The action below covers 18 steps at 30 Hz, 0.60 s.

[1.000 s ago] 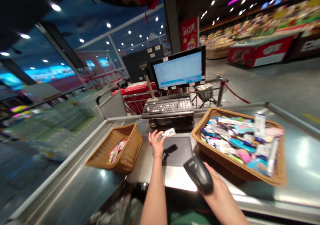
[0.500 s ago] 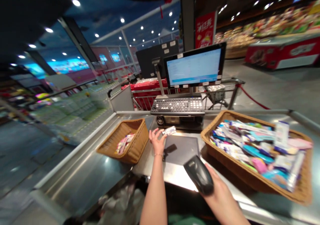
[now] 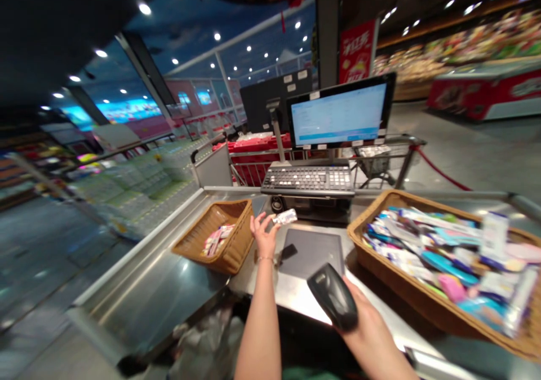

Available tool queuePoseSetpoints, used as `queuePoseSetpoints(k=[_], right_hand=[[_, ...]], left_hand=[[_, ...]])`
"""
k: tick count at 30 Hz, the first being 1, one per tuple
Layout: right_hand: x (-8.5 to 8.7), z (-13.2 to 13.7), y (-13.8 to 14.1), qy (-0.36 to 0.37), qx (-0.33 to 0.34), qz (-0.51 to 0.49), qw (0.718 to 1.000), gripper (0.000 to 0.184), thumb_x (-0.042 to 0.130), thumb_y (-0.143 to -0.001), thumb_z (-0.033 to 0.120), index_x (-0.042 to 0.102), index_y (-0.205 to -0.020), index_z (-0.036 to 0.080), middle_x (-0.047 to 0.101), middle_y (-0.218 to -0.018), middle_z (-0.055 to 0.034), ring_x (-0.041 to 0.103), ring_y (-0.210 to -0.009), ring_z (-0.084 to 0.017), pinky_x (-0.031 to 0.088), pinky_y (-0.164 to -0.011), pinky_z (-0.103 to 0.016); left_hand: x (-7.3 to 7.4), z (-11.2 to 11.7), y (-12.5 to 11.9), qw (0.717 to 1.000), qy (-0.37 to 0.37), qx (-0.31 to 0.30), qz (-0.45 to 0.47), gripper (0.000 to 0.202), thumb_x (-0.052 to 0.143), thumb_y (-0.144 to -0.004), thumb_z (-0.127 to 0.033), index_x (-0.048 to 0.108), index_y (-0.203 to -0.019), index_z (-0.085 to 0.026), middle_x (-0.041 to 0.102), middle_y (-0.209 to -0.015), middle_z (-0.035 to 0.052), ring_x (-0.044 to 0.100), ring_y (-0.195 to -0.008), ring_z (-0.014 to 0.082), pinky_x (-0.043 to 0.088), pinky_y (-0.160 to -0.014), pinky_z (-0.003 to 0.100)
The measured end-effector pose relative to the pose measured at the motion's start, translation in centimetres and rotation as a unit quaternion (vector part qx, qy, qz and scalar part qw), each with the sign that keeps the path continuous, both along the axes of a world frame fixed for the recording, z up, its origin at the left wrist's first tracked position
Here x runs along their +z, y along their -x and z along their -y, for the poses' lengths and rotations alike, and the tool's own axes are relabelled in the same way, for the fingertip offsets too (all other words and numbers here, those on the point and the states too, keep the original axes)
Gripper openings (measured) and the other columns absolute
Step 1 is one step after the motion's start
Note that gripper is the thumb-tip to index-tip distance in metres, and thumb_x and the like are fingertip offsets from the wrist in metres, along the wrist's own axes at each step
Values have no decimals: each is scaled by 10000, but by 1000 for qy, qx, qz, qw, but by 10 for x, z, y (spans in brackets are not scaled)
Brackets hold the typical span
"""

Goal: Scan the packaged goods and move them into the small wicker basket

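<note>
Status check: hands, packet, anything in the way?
Left hand pinching small white packet, held above counter. Right hand gripping black scanner. Nothing visible between packet and scanner.

Pretty big shop back there, with little round lights dotting a dark blue ceiling, a red poster by a dark pillar, shiny grey floor, and blurry loaded shelves off to the right.

From close above, the head camera looks forward and down over the metal counter
</note>
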State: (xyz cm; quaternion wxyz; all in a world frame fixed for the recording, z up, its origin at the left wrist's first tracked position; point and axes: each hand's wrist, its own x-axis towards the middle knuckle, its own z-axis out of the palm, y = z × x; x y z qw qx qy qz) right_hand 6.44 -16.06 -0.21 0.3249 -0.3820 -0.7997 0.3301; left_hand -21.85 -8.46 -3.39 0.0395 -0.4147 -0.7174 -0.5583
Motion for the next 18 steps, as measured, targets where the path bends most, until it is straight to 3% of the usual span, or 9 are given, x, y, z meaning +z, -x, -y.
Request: queuePoseSetpoints(k=[6,18], right_hand=[[-11,-2,6,24,5,36,999,551,528,-735,212,577,-1281,154,564,-1353,-131,465,-1309,-299,366,-1089,-488],[0,2,23,14,37,45,998,526,495,-795,277,559,-1280,83,538,-1366,-183,469,-1309,-280,341,-1105,-465]], left_hand=[[7,6,7,1000,-3,10,-10,266,702,-727,-174,714,-966,-290,582,-1238,32,233,-1399,241,197,-1174,453],[16,22,39,998,-15,39,-44,261,712,-724,-224,717,-978,-285,580,-1221,36,282,-1375,258,221,-1164,458]])
